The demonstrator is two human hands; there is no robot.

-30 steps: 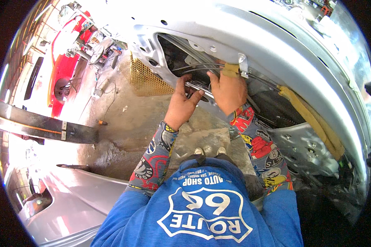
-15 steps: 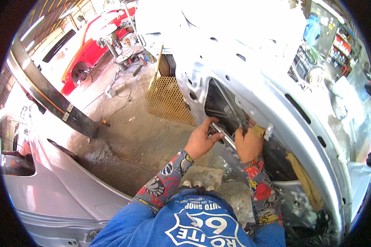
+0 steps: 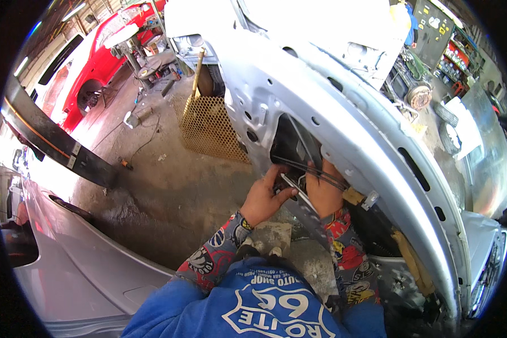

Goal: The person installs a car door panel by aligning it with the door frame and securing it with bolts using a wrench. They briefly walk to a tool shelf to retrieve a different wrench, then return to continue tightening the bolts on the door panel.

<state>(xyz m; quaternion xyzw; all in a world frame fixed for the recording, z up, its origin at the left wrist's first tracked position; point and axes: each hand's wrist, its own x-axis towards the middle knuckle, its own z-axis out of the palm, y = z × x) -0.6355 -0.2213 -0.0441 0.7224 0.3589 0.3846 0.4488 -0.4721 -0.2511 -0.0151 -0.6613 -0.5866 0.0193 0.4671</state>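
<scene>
The silver car door shell (image 3: pixel 253 73) stands before me with a large opening (image 3: pixel 290 138) in its inner panel. At the opening's lower edge, my left hand (image 3: pixel 262 200) is closed, thumb and fingers pinching a thin pale strip (image 3: pixel 298 190); I cannot tell whether it is part of the door. My right hand (image 3: pixel 324 194) reaches into the opening just right of it, its fingertips hidden inside. Two dark cables (image 3: pixel 327 177) run across the front of the right hand to a tan piece (image 3: pixel 353 196) on the panel.
A silver car body panel (image 3: pixel 101 253) curves along my left. Beyond the door stands a yellow mesh frame (image 3: pixel 211 127), and a dark metal post (image 3: pixel 56 149) rises at left. A red car (image 3: pixel 93 73) is at the back left; a wheel hub (image 3: pixel 419 97) lies at the back right.
My right hand has slid deeper into the opening, behind the cables; its thumb no longer shows. My left hand keeps its pinch on the strip. The view has shifted slightly.
</scene>
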